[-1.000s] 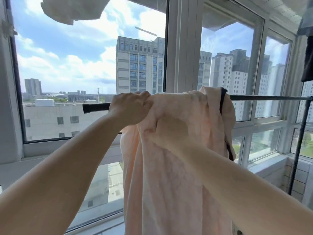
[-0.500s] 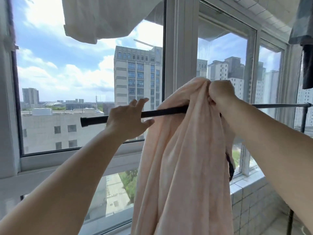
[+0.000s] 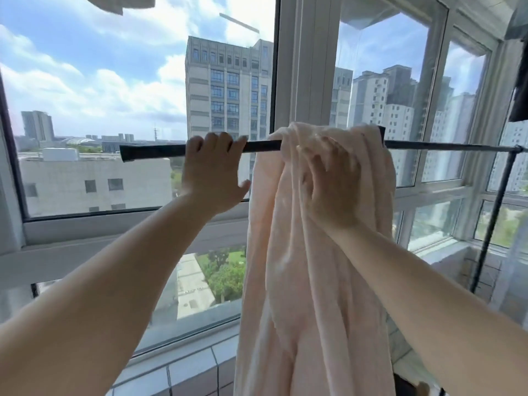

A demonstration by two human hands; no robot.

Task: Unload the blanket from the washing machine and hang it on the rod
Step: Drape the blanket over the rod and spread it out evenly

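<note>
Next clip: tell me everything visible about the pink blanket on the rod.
The blanket is pale peach-pink, soft and towel-like, with a dark trim showing at its upper right edge. It is draped over the black rod, bunched into long vertical folds rather than spread out, and hangs down past the bottom of the view. The right hand rests on its front just below the rod, fingers spread into the folds. The left hand hooks its fingers over the bare rod to the blanket's left, apart from the cloth.
</note>
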